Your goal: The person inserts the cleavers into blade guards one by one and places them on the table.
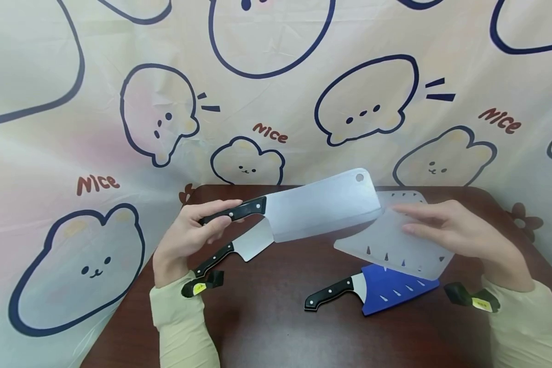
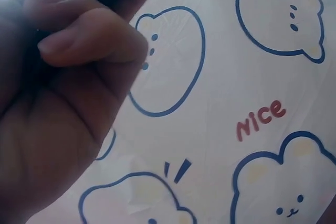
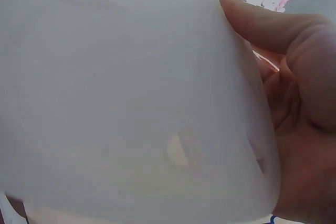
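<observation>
My left hand (image 1: 188, 232) grips the black riveted handle of a large cleaver (image 1: 319, 207), held up over the table with its broad blade pointing right. A hole shows near the blade's far top corner. In the left wrist view, the curled fingers (image 2: 100, 38) wrap the dark handle, and the blade lies outside that view. My right hand (image 1: 464, 232) pinches a translucent white blade cover (image 1: 391, 237) with small slots, thumb on one face and fingers behind. The cover (image 3: 131, 93) fills most of the right wrist view. In the head view, the cleaver's front end overlaps the cover's left edge.
A smaller cleaver (image 1: 257, 239) with a black handle lies on the dark wooden table (image 1: 267, 317), partly behind the raised one. Closer to me lies a black-handled knife (image 1: 328, 294) inside a blue blade cover (image 1: 395, 296). A patterned cloth (image 1: 294, 112) hangs behind.
</observation>
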{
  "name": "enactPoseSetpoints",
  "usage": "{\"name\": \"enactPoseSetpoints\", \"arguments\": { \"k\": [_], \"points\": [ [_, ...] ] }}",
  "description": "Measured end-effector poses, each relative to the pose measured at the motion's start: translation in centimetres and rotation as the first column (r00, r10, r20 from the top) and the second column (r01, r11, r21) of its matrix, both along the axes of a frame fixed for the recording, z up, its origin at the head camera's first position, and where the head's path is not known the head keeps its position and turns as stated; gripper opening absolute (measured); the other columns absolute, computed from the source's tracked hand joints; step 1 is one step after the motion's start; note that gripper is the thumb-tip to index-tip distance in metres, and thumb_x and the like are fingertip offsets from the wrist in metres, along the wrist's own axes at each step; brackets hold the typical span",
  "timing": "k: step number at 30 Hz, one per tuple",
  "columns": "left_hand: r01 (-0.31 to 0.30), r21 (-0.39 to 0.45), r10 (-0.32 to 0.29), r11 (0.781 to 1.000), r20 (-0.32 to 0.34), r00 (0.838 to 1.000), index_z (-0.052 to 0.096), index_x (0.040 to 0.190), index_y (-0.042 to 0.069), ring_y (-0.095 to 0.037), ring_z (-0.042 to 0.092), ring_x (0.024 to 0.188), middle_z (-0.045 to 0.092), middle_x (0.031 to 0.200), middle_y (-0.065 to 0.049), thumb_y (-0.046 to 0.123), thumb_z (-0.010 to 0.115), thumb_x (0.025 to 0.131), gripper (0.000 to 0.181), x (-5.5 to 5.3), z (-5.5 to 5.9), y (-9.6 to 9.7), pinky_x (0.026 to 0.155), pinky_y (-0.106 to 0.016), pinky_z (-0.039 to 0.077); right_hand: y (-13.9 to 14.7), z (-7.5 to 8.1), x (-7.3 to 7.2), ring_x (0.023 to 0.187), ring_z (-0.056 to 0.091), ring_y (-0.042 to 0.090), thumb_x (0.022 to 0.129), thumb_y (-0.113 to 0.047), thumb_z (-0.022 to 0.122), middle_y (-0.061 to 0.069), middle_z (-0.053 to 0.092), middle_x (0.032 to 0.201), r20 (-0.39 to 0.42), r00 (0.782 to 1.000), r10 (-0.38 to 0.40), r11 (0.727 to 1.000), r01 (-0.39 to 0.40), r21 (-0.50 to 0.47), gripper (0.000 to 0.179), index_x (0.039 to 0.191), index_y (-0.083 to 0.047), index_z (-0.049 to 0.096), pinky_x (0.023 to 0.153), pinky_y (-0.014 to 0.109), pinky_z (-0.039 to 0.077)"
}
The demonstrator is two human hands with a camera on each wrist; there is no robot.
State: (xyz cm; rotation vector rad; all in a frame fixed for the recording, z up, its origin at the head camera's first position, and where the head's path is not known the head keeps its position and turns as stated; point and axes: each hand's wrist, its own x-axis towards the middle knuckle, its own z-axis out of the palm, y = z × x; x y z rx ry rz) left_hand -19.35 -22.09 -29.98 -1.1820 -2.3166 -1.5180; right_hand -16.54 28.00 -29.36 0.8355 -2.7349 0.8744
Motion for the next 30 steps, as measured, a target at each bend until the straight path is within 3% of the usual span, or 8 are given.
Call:
{"name": "enactPoseSetpoints", "arguments": {
  "k": [4,6,11,17,20,22,25,30],
  "points": [
    [-0.004,-0.021,0.002,1.0,-0.061,0.998,0.062,0.128,-0.001,-0.011,0.047,0.056,0.053,0.073,0.001,-0.012,0.056,0.09,0.04,0.5,0.2,-0.7,0.044,-0.03,0.039,0.5,0.0,0.0,0.101,0.059,-0.014,0.089,-0.018,0.072,-0.023,0.063,0.123,-0.005,0.996,-0.087,0.996,0.087,-0.021,0.046,0.132,-0.03,0.062,0.077,0.012,0.05],
    [-0.005,-0.016,0.003,1.0,-0.075,0.997,0.062,0.127,-0.002,-0.011,0.048,0.058,0.054,0.075,0.001,-0.014,0.056,0.09,0.04,0.7,0.4,-0.8,0.044,-0.029,0.04,0.6,0.0,0.0,0.103,0.057,-0.016,0.089,-0.018,0.072,-0.03,0.058,0.124,0.002,0.996,-0.092,0.995,0.093,-0.021,0.046,0.133,-0.031,0.062,0.078,0.01,0.049],
    [0.007,0.008,-0.006,1.0,-0.031,1.0,0.06,0.129,-0.003,-0.014,0.049,0.059,0.054,0.077,-0.001,-0.009,0.056,0.092,0.037,0.5,0.5,0.3,0.048,-0.03,0.042,0.2,0.1,-0.1,0.098,0.064,-0.009,0.09,-0.014,0.07,-0.023,0.063,0.122,-0.037,0.999,0.04,0.999,-0.04,0.001,0.047,0.135,-0.023,0.061,0.076,0.014,0.052],
    [0.036,0.047,-0.035,0.998,-0.014,0.999,0.059,0.128,-0.007,-0.014,0.048,0.057,0.053,0.076,-0.002,-0.011,0.056,0.092,0.037,0.2,0.3,0.9,0.047,-0.03,0.041,-0.1,0.2,0.1,0.093,0.066,-0.005,0.089,-0.012,0.071,-0.017,0.068,0.118,-0.053,0.997,0.051,0.999,-0.052,-0.014,0.049,0.136,-0.023,0.06,0.073,0.018,0.054],
    [0.062,0.021,-0.061,0.998,-0.019,0.998,0.059,0.13,-0.005,-0.016,0.048,0.056,0.054,0.077,-0.001,-0.012,0.056,0.091,0.039,0.5,0.3,0.7,0.047,-0.03,0.041,-0.1,0.1,0.0,0.094,0.067,-0.004,0.089,-0.012,0.071,-0.016,0.068,0.118,-0.06,0.996,0.059,0.998,-0.06,-0.016,0.049,0.136,-0.023,0.06,0.073,0.017,0.054],
    [0.079,-0.019,-0.079,0.997,-0.006,0.997,0.059,0.132,-0.002,-0.016,0.048,0.055,0.055,0.077,0.0,-0.012,0.056,0.092,0.041,0.8,0.5,0.6,0.047,-0.029,0.041,-0.1,0.1,-0.1,0.096,0.066,-0.006,0.088,-0.011,0.072,-0.019,0.067,0.12,-0.078,0.994,0.07,0.997,-0.071,-0.011,0.049,0.134,-0.024,0.061,0.075,0.014,0.052],
    [0.085,-0.086,-0.079,0.993,0.069,0.994,0.06,0.133,0.005,-0.016,0.048,0.051,0.062,0.085,0.001,-0.006,0.056,0.094,0.041,1.5,0.8,0.3,0.047,-0.03,0.042,-0.1,0.1,-0.3,0.101,0.063,-0.009,0.086,-0.006,0.073,-0.02,0.065,0.122,-0.125,0.984,0.13,0.991,-0.131,0.0,0.049,0.131,-0.022,0.064,0.08,0.008,0.049],
    [0.117,-0.207,-0.081,0.971,0.173,0.981,0.062,0.133,0.014,-0.018,0.051,0.056,0.065,0.096,-0.001,0.002,0.057,0.097,0.038,2.2,1.3,-0.4,0.047,-0.03,0.044,-0.4,-0.2,-0.7,0.105,0.062,-0.01,0.082,0.002,0.073,-0.013,0.069,0.122,-0.16,0.951,0.265,0.964,-0.265,0.021,0.049,0.127,-0.019,0.067,0.084,0.005,0.046]
  ]
}}
